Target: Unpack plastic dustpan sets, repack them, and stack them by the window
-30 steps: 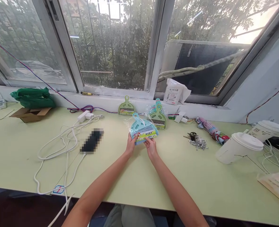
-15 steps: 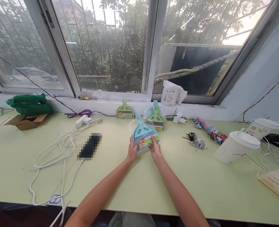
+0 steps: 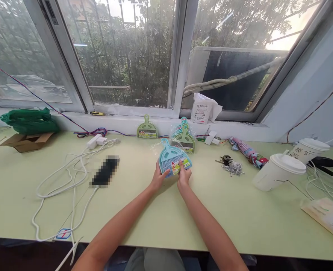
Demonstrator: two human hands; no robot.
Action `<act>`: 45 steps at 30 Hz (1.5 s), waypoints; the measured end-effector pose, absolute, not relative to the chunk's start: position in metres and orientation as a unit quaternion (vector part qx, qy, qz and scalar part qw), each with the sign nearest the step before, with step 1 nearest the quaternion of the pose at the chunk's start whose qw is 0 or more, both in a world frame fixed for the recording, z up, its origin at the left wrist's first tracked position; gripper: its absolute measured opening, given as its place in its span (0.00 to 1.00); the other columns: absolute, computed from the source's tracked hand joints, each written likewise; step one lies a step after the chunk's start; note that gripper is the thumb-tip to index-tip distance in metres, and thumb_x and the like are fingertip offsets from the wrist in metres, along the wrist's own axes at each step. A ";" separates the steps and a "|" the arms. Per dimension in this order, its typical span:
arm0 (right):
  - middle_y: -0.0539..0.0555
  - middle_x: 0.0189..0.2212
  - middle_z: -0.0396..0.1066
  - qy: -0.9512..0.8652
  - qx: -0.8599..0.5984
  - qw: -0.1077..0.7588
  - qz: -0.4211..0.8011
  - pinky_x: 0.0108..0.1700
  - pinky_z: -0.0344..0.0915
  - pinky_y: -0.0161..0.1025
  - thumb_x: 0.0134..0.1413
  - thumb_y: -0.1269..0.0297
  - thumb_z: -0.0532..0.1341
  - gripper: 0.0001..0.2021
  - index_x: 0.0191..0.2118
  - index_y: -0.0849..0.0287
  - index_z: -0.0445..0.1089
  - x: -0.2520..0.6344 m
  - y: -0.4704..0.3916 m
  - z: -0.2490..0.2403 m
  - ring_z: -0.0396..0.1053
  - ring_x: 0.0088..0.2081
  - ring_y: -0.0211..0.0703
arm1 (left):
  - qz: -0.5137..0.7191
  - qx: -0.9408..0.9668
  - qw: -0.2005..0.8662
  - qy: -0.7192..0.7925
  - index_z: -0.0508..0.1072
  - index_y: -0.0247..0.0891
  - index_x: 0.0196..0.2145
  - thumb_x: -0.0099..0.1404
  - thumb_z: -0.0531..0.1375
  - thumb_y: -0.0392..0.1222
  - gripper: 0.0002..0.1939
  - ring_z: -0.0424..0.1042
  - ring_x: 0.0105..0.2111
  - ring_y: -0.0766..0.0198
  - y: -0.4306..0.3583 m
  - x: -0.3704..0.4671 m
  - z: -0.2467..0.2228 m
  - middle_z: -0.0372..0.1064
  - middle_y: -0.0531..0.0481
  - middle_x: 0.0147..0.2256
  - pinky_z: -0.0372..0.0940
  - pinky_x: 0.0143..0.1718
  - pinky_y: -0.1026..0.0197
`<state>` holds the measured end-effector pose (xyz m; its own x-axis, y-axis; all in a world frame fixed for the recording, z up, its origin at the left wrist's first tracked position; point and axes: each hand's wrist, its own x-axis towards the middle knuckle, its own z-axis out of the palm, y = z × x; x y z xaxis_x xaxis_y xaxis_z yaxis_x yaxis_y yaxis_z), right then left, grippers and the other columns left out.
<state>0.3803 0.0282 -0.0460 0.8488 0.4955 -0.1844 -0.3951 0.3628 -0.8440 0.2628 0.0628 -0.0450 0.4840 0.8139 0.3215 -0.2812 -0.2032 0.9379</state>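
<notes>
Between my two hands is a light blue mini dustpan and brush set [image 3: 172, 155] with a bright paper label, tilted with its handle away from me. Clear plastic wrap shows around its handle. My left hand [image 3: 158, 177] grips the lower left corner, thumb on the front. On the lower right, my right hand [image 3: 183, 176] is closed with its thumb pressed on the label. Just behind stands a row of similar sets, a green one [image 3: 185, 140] in front. Another green set [image 3: 146, 128] leans on the wall below the window.
To the left lie a dark pixelated phone-like object [image 3: 105, 171], looping white cables [image 3: 77, 194], an open cardboard box [image 3: 25, 142] and a green bag [image 3: 29, 121]. Rightward are keys [image 3: 229, 165], a folded umbrella [image 3: 247, 151] and white cups [image 3: 280, 171]. A screwdriver [image 3: 97, 113] rests on the sill.
My right hand has shifted its hold, its thumb now further in over the label. The label sits further right on the blue set. The whole view has moved slightly.
</notes>
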 end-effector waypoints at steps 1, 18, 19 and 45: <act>0.58 0.42 0.76 -0.056 -0.506 0.824 0.249 0.38 0.74 0.39 0.36 0.51 0.70 0.27 0.42 0.63 0.70 0.379 0.028 -0.046 0.75 0.41 0.47 | 0.464 0.621 0.596 0.209 0.49 0.44 0.64 0.56 0.64 0.55 0.44 0.55 0.62 0.46 0.062 0.263 -0.044 0.53 0.40 0.63 0.54 0.61 0.44; 0.58 0.40 0.76 -0.110 -0.537 0.810 0.210 0.39 0.71 0.38 0.36 0.48 0.70 0.27 0.41 0.63 0.72 0.376 0.030 -0.051 0.74 0.40 0.45 | 0.521 0.765 0.201 0.321 0.67 0.46 0.51 0.59 0.63 0.52 0.23 0.57 0.58 0.48 0.061 0.247 -0.016 0.61 0.42 0.56 0.47 0.60 0.43; 0.58 0.40 0.76 -0.120 -0.535 0.809 0.214 0.39 0.71 0.38 0.36 0.48 0.70 0.27 0.41 0.63 0.72 0.374 0.030 -0.051 0.73 0.40 0.45 | 0.483 0.799 0.173 0.314 0.71 0.46 0.45 0.61 0.61 0.51 0.16 0.62 0.54 0.48 0.062 0.246 -0.015 0.66 0.42 0.50 0.49 0.58 0.44; 0.58 0.39 0.76 -0.091 -0.522 0.815 0.235 0.38 0.71 0.36 0.36 0.46 0.69 0.27 0.39 0.63 0.71 0.378 0.031 -0.051 0.73 0.40 0.45 | 0.372 0.894 0.107 0.223 0.73 0.46 0.48 0.70 0.47 0.43 0.16 0.69 0.39 0.55 0.063 0.251 -0.024 0.65 0.43 0.38 0.63 0.44 0.51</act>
<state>0.3779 0.0307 -0.0512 0.8728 0.4786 -0.0963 -0.2878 0.3452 -0.8933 0.2514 0.0632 -0.0237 0.6230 0.4796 0.6179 0.3198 -0.8771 0.3584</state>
